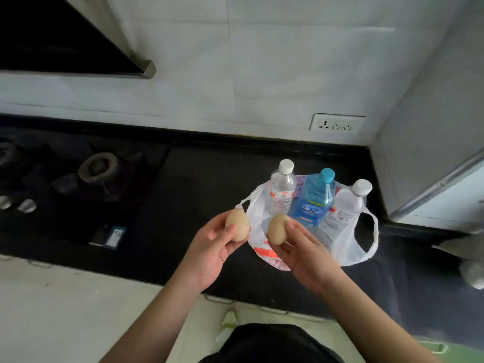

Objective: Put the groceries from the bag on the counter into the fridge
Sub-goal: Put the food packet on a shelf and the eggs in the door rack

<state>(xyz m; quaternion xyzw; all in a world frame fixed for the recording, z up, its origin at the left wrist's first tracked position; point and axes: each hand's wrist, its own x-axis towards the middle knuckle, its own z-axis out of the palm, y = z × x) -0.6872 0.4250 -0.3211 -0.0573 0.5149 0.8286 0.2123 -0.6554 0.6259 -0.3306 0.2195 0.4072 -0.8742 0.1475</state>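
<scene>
Left hand [213, 247] and right hand [301, 247] each hold a smooth tan egg [237, 225], [278, 229] in curled fingers above the crumpled white plastic bag [348, 247] on the black worktop [199, 184], three upright clear bottles [317, 197] standing in it near the wall corner.

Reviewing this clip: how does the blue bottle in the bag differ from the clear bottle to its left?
The blue bottle has a blue-tinted body, while the left clear bottle is colourless. The blue bottle wears a turquoise cap and a blue label; the left clear bottle has a white cap and a white label with red print. The blue bottle also looks wider. Both stand upright in the open white bag on the counter, caps on.
</scene>
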